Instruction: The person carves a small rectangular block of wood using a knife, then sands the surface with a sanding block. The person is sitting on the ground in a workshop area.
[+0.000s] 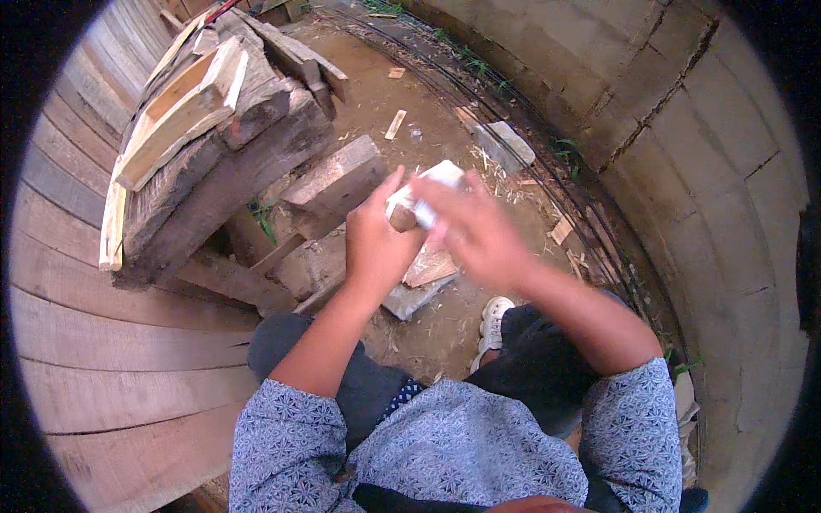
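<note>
In front of me, my left hand is closed on a pale, whitish piece that has a brown patch near its lower end. Its exact kind is hard to make out. My right hand lies across the same piece from the right, smeared by motion, so its fingers do not show clearly. Just below both hands, a wooden block rests on a grey stone slab on the ground.
A stack of rough timber beams with split boards on top stands at left, before a plank wall. Another thick block lies nearer. Wood shavings litter the dirt. Black cables run along the block wall at right.
</note>
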`<state>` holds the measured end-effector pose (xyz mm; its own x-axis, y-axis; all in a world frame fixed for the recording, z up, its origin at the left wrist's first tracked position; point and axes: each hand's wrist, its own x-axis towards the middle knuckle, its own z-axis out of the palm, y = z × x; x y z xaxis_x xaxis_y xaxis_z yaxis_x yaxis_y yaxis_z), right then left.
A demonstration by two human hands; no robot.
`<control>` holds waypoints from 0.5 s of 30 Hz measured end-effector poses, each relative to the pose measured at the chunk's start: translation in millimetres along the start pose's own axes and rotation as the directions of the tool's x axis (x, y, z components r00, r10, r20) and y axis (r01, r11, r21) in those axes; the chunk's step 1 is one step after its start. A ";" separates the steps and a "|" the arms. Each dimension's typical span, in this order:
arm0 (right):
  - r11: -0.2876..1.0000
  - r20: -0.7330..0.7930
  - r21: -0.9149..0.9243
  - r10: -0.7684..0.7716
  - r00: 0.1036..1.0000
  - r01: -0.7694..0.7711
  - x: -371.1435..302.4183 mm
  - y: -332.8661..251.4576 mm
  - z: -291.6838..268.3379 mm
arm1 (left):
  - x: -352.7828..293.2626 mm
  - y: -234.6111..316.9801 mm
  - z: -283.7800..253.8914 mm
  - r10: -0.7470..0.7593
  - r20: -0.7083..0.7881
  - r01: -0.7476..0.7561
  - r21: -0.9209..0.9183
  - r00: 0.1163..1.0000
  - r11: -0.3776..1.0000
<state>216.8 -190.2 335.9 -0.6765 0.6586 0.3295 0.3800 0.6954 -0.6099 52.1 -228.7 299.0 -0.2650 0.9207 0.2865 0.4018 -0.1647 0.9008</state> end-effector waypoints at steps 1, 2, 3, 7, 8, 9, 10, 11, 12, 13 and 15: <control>0.994 -0.027 0.011 0.113 0.993 -0.113 5.9 14.0 -3.6 | -0.3 0.7 -0.6 0.103 -0.046 -0.102 0.038 0.994 0.994; 0.972 -0.065 0.013 0.233 0.970 -0.233 11.5 19.4 -6.8 | 0.1 1.3 -0.8 0.045 -0.019 -0.045 0.038 0.999 0.998; 0.971 -0.073 -0.082 0.217 0.973 -0.223 7.4 19.7 0.0 | 0.8 1.9 -1.6 0.031 -0.003 -0.031 0.025 1.000 0.999; 0.989 0.068 -0.033 -0.142 0.987 0.145 -0.6 21.5 7.6 | 3.7 4.6 -4.6 0.048 -0.026 -0.045 0.102 0.999 0.994; 0.999 0.015 -0.037 0.008 1.000 -0.007 4.4 28.3 7.2 | 4.4 5.7 -6.3 0.094 -0.046 -0.090 0.079 0.995 0.993; 0.994 -0.038 -0.046 0.097 0.995 -0.098 6.2 34.6 8.0 | 4.8 7.1 -6.1 0.144 -0.028 -0.142 0.078 0.989 0.987; 0.985 -0.131 -0.046 0.162 0.978 -0.169 8.3 35.3 8.1 | 4.5 8.3 -7.7 0.054 -0.003 -0.054 0.083 0.999 0.995; 0.988 -0.076 -0.060 0.135 0.988 -0.139 4.9 29.8 10.2 | 7.3 9.2 -8.1 -0.005 0.030 0.003 0.087 1.000 0.996; 0.995 -0.034 -0.053 0.081 0.996 -0.083 5.5 29.9 10.8 | 7.2 10.0 -9.4 -0.059 0.041 0.056 0.070 0.997 0.996; 0.999 -0.001 -0.040 -0.023 1.000 0.023 2.7 31.7 12.4 | 7.4 11.1 -8.9 0.016 -0.008 -0.014 0.165 1.000 0.986; 0.999 -0.002 -0.050 0.004 1.000 -0.004 2.7 37.7 14.1 | 7.4 13.1 -9.5 0.062 -0.012 -0.061 0.099 0.998 0.993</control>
<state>220.3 -166.3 303.6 -0.6739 0.6617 0.3287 0.4138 0.7066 -0.5740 47.1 -227.4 316.0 -0.2496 0.9045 0.3458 0.5021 -0.1845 0.8449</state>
